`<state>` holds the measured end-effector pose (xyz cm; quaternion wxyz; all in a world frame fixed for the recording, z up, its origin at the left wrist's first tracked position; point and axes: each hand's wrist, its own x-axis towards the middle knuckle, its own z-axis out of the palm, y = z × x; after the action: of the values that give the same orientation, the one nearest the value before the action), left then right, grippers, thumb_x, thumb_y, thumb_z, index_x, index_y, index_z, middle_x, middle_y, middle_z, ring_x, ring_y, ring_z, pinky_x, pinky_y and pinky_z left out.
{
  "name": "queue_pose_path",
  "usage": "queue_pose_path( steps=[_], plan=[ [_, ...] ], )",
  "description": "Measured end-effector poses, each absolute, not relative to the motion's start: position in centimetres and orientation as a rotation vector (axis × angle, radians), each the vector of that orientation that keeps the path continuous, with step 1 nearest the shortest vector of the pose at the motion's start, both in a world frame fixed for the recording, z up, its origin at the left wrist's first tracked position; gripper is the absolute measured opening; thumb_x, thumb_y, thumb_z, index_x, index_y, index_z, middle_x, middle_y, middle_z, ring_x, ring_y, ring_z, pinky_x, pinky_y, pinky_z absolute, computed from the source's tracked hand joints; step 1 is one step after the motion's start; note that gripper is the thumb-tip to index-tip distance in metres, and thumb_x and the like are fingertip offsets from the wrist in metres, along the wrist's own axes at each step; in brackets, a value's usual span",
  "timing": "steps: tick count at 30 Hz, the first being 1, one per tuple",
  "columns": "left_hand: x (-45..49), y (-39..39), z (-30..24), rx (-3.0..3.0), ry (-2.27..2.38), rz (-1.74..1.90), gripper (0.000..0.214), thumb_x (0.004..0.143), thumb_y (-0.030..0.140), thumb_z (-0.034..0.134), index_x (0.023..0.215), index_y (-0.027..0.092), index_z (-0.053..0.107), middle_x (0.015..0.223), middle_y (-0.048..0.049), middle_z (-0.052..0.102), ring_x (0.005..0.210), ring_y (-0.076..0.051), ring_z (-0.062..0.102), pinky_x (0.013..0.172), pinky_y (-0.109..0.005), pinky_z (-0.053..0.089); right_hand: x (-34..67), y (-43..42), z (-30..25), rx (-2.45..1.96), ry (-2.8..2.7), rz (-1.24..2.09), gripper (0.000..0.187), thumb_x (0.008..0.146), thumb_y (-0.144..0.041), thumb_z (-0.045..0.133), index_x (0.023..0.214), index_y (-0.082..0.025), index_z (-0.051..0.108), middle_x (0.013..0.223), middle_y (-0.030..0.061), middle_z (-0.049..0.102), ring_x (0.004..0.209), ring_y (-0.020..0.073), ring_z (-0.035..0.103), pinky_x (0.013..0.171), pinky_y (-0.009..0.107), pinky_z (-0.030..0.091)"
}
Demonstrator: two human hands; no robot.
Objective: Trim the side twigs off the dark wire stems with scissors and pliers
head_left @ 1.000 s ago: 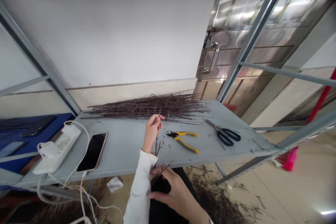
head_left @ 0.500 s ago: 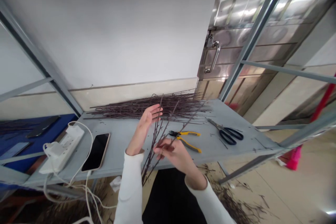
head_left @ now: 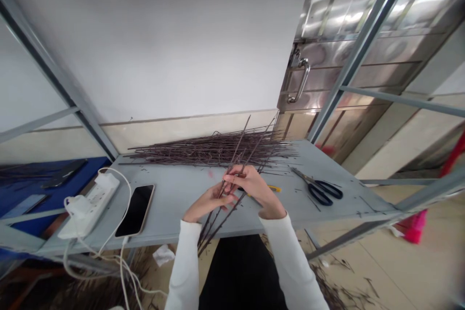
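Counter: The grey counter (head_left: pixel 174 203) carried the pile, the tools and a power strip (head_left: pixel 92 201) at its left end.
Twig pile: The twig pile (head_left: pixel 189 152) lay beyond both hands, along the wall edge, its long axis running left to right.
Held twigs: A few held twigs (head_left: pixel 217 230) slanted from the near left to the far right, crossing the pile's line in view; their lower ends hung toward the counter's front edge.
Right hand: The right hand (head_left: pixel 250 185) was higher on the held twigs and nearer the pile, its grip clamped on them between thumb and fingers.
Left hand: The left hand (head_left: pixel 210 201) was just below, twigs passing by its thumb and fingers; whether its grip pressed on them could not be told.
Scissors: The dark-handled scissors (head_left: pixel 319 190) lay well to the right.
Pliers: The yellow-handled pliers (head_left: pixel 275 188) lay partly hidden behind the right hand.
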<state>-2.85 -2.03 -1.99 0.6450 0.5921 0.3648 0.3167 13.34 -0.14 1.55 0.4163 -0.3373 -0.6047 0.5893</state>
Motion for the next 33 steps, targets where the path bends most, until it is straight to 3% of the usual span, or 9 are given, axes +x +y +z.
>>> queue_pose_path(
  steps=[3,5,9,14,20,27,33],
  plan=[
    [-2.1,-2.1,-3.2,1.28,0.898,0.765,0.048,0.072,0.057,0.063,0.092,0.013,0.056,0.068,-0.001,0.062,0.045,-0.01,0.054,0.041,-0.021,0.039,13.6,0.1,0.7,-0.903,-1.55,1.443,0.034,0.075,-0.048,0.064,0.076,-0.014,0.06,0.068,0.003,0.067,0.057,0.012,0.062,0.052,0.023,0.051],
    [-1.6,-2.2,-3.9,1.244,0.943,0.835,0.049,0.072,0.063,0.058,0.081,0.015,0.053,0.056,0.0052,0.054,0.034,-0.005,0.041,0.035,-0.019,0.031,13.7,0.2,0.0,-0.946,-1.505,1.391,0.036,0.075,-0.051,0.063,0.081,-0.016,0.058,0.072,0.0027,0.067,0.058,0.012,0.062,0.051,0.023,0.052],
    [-0.6,-2.3,-5.0,1.179,1.019,0.911,0.051,0.072,0.068,0.052,0.077,0.017,0.049,0.05,0.0098,0.043,0.03,-0.002,0.03,0.031,-0.018,0.021,14.0,-0.2,-1.1,-0.963,-1.367,1.354,0.04,0.073,-0.056,0.061,0.089,-0.019,0.056,0.072,0.0021,0.065,0.065,0.0158,0.064,0.055,0.027,0.055],
    [-0.3,-1.9,-6.0,1.106,1.096,0.95,0.055,0.067,0.074,0.05,0.07,0.019,0.046,0.045,0.0106,0.04,0.029,-0.002,0.024,0.029,-0.018,0.017,13.8,-0.9,-1.5,-1.03,-1.268,1.171,0.036,0.076,-0.056,0.057,0.083,-0.02,0.055,0.067,0.0006,0.06,0.064,0.0162,0.062,0.053,0.028,0.054],
    [0.4,-1.5,-7.1,1.065,1.111,0.97,0.058,0.062,0.076,0.052,0.069,0.02,0.044,0.045,0.0093,0.046,0.028,-0.004,0.031,0.029,-0.019,0.019,11.8,-0.2,-2.2,-1.207,-1.257,0.934,0.031,0.074,-0.051,0.06,0.083,-0.022,0.052,0.066,-0.0007,0.057,0.058,0.0151,0.055,0.046,0.025,0.049],
    [-0.8,-1.9,-6.8,0.984,1.081,0.958,0.056,0.066,0.075,0.05,0.068,0.019,0.044,0.049,0.0036,0.055,0.041,-0.01,0.049,0.041,-0.022,0.037,11.7,0.3,-4.0,-1.106,-1.18,1.105,0.03,0.073,-0.048,0.06,0.07,-0.022,0.046,0.054,-0.0034,0.055,0.05,0.0134,0.054,0.049,0.027,0.05],
    [-1.5,-1.2,-7.9,1.027,1.168,0.969,0.056,0.064,0.07,0.058,0.074,0.015,0.055,0.074,-0.0024,0.062,0.057,-0.012,0.057,0.055,-0.026,0.045,12.1,0.2,-5.5,-1.108,-1.139,1.179,0.034,0.069,-0.049,0.065,0.068,-0.02,0.048,0.055,-0.0028,0.055,0.051,0.0147,0.056,0.046,0.027,0.049]
  ],
)
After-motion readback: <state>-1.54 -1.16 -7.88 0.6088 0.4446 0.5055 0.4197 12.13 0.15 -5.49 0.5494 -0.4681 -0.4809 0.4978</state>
